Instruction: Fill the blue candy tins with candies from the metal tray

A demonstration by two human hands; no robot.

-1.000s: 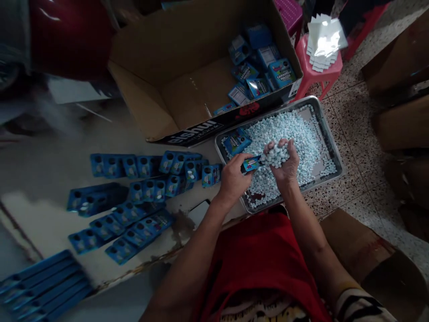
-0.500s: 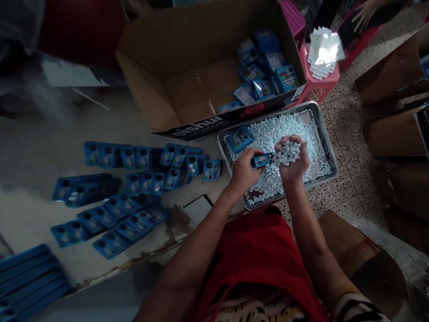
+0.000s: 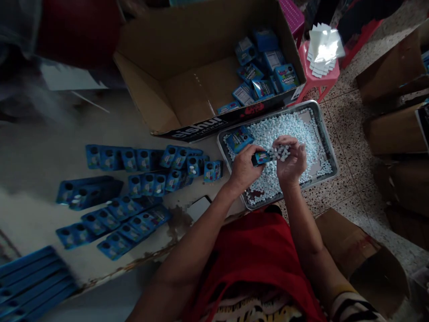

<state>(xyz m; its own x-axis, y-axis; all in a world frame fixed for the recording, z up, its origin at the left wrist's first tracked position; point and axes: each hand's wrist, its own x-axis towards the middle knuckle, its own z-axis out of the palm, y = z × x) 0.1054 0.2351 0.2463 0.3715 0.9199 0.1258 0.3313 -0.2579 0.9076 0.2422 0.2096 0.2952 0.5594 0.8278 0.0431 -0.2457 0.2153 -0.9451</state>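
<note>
My left hand (image 3: 244,170) is closed round a small blue box (image 3: 260,158), held over a metal tray (image 3: 330,150) of pale candies (image 3: 268,129). My right hand (image 3: 292,164) is cupped just right of that box and holds a small heap of the candies (image 3: 282,152); some lie at the box's end. Another blue box (image 3: 240,139) lies on the candies at the tray's left end. Several blue boxes (image 3: 144,184) stand in rows on the table to the left, a few with white candies on top.
A large cardboard box (image 3: 197,94) with blue boxes inside stands behind the tray. A pink stool (image 3: 321,82) bears white packets (image 3: 324,49). A flat pale object (image 3: 198,208) lies near the table edge (image 3: 134,264). Cardboard boxes (image 3: 395,129) stand at the right.
The heap in my right hand has shrunk, baring more of the palm, and that hand has shifted slightly left. A person's hand at the top right is gone from view.
</note>
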